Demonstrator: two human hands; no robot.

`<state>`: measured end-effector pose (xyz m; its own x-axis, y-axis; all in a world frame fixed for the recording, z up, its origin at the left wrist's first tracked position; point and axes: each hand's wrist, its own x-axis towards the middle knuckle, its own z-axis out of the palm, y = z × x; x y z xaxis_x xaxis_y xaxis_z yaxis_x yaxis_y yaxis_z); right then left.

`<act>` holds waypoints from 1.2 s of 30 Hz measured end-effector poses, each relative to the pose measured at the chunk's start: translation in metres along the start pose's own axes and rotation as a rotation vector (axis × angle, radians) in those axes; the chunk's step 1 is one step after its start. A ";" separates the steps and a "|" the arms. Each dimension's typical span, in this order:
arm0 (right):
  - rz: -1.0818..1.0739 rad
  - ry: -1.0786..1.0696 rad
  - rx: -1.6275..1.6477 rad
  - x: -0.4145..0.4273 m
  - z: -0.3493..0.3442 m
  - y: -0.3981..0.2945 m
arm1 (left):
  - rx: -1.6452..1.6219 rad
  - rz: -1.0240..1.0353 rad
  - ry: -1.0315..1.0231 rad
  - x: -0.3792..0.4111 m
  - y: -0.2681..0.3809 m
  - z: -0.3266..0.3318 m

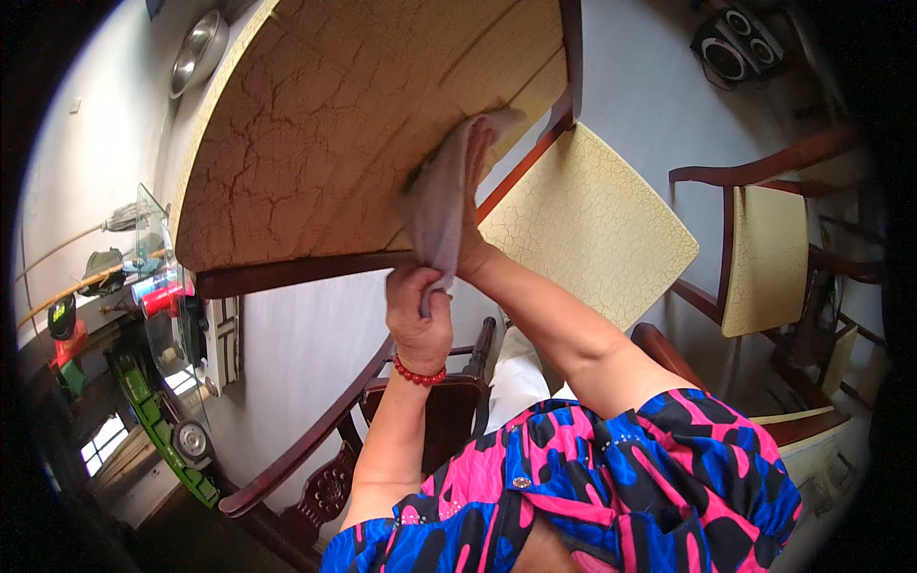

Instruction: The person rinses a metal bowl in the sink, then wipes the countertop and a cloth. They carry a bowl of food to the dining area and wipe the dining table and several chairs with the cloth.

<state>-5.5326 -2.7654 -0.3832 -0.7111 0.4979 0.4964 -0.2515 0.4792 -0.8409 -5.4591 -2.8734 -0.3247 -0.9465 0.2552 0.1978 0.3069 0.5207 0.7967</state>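
Note:
A pale greyish cloth (443, 193) hangs in folds between my hands, its upper part blurred. My left hand (420, 315), with a red bead bracelet (419, 372) at the wrist, is closed on the cloth's lower end. Just above and to the right, my right hand (473, 186) is against the cloth's inner side, its fingers partly hidden by the folds. Both hands are by the near edge of a large brown panel with a crackle pattern and a dark wooden rim (301, 272); the panel's brown surface (301, 143) lies behind the cloth.
A crackle-patterned cream seat (594, 222) is to the right, with another cream panel (766, 258) beyond. A carved dark wooden chair (322, 487) stands at lower left. A steel basin (199, 54), a glass sheet (161, 286), a green vehicle (165, 422) and a loudspeaker set (738, 46) are farther off.

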 end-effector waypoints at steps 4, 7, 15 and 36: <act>0.027 -0.283 -0.187 -0.021 0.000 -0.012 | -0.279 -0.476 0.099 -0.012 -0.004 0.000; -0.114 -0.492 -0.256 -0.060 -0.008 0.001 | -0.307 -0.786 0.080 -0.029 -0.004 -0.001; -0.246 -0.591 -0.157 -0.052 -0.016 -0.022 | -0.348 -0.704 0.148 -0.049 -0.031 -0.004; -0.677 -0.611 -0.142 0.019 0.003 -0.097 | -0.581 -0.563 0.450 -0.037 -0.006 -0.031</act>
<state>-5.5235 -2.8043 -0.2931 -0.6751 -0.3693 0.6386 -0.6857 0.6335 -0.3586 -5.4287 -2.9112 -0.3194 -0.9279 -0.3154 -0.1987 -0.1931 -0.0491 0.9799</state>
